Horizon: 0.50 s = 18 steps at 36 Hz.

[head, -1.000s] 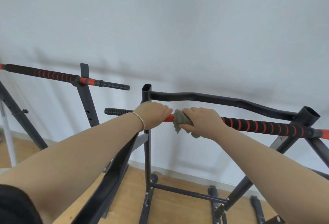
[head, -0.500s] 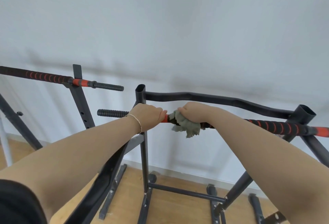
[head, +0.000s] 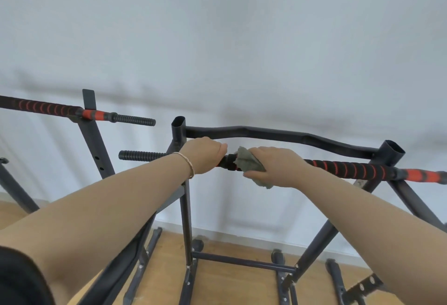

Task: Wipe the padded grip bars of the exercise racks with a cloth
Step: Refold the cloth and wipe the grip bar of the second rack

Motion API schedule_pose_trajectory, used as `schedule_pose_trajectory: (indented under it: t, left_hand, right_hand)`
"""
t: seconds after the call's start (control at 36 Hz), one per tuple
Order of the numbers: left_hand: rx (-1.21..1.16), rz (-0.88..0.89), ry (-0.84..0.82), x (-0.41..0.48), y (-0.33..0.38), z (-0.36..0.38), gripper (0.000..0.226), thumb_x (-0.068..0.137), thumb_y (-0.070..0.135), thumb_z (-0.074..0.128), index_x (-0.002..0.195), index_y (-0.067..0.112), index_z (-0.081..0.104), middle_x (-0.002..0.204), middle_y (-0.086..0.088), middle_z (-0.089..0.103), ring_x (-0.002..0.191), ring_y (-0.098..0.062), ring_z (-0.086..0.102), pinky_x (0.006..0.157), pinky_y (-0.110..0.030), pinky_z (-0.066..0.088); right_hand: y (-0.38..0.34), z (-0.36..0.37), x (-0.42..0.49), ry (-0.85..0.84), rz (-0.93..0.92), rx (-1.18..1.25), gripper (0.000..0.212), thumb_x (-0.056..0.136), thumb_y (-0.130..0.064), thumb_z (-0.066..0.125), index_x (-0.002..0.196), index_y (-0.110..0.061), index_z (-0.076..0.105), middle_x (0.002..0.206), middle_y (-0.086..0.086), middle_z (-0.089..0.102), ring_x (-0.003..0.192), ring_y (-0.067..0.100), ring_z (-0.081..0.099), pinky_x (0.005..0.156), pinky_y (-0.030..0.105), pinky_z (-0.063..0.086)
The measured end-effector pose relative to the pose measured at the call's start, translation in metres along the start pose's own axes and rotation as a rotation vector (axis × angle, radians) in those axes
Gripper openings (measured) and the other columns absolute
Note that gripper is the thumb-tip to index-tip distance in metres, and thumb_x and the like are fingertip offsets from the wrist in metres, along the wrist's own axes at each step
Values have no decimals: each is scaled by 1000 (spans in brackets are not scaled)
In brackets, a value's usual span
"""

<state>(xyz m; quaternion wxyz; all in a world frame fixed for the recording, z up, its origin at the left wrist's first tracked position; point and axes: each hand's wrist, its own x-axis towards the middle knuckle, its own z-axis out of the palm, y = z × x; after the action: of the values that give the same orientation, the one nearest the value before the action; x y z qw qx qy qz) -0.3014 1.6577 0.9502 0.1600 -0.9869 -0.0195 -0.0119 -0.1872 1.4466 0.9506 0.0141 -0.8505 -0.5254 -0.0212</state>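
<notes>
You are facing a white wall (head: 217, 38), with a wooden floor (head: 229, 285) showing below it. Directly ahead, a black exercise rack (head: 186, 220) is standing on that floor, its wavy top bar (head: 278, 135) spanning the two open-topped uprights. A second rack (head: 96, 149) is standing to your left, carrying its own red-striped bar (head: 43, 107) higher up and well apart from your hands. The padded grip bar (head: 348, 169) of the nearer rack is running across below the wavy top bar, black foam with red stripes, ending in a red section at the far right. Your left hand (head: 203, 153) is gripping this bar at its left end, just beside the upright, fingers clenched round it. Your right hand (head: 273, 166) is sitting just beside the left one, grasping the grey-green cloth (head: 249, 163) and pressing it round the padded bar; a short stretch of bar is showing between the two hands. One corner of the cloth is hanging below your palm. A thin bracelet (head: 187, 163) is circling your left wrist.
</notes>
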Motion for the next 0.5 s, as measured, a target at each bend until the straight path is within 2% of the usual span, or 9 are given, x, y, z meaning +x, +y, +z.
schedule_pose_trajectory:
  t: [0.06,0.11,0.19,0.25,0.31,0.33,0.39,0.44,0.5]
  left_hand:
    - [-57,0,-70,7,5,2,12,91,10,49,97,13,40,70,1,44,60,-19,47,51,-36,43]
    - [-53,-5,-101,12,7,4,20,89,11,52,99,16,36,73,-1,46,62,-19,50,47,-34,39]
    - [-6,-36,-60,15,7,13,29,92,14,48,119,14,37,71,1,41,58,-18,44,46,-33,34]
    - [50,-61,-2,13,9,19,36,92,17,47,126,14,34,68,1,40,56,-21,44,44,-31,29]
    - [74,-77,46,11,11,22,35,93,18,47,125,15,36,65,0,40,53,-22,45,43,-30,29]
    - [77,-80,58,10,12,23,35,93,19,48,126,15,36,64,0,39,51,-22,43,43,-30,28]
    - [95,-85,84,9,13,24,37,92,20,50,126,14,37,60,-1,36,47,-21,39,41,-29,25]
    - [102,-95,113,6,15,25,33,89,20,55,120,13,45,55,0,33,41,-19,34,40,-27,23]
    - [111,-98,118,2,17,25,24,88,20,58,110,12,51,52,1,28,40,-20,36,40,-25,25]
  right_hand:
    - [-8,9,3,88,56,-38,51,90,-74,32,101,-26,48,92,-9,58,83,18,57,71,36,46]
    - [-13,19,6,192,115,-79,52,93,-71,22,92,-25,46,84,-7,59,76,20,57,63,35,43]
    - [-18,33,11,317,174,-245,65,97,-62,7,98,-21,58,78,-3,61,69,24,57,58,34,41]
    - [-17,38,16,265,164,-366,70,97,-51,-4,112,-27,59,79,-5,61,67,23,55,55,31,33]
    - [-13,34,23,219,151,-393,55,96,-43,10,119,-30,59,65,-8,58,58,18,53,51,26,29]
    - [-12,30,25,186,154,-361,47,96,-41,19,116,-30,60,58,-9,54,52,16,50,49,24,27]
    - [-7,22,36,118,157,-256,39,95,-41,23,101,-28,59,56,-9,53,51,12,46,49,25,27]
    - [-2,11,49,-74,212,-48,35,97,-43,26,87,-22,52,67,-5,60,62,13,52,55,29,35]
    - [2,1,58,-206,314,229,45,99,-42,29,80,-16,60,75,0,66,73,17,60,59,32,38]
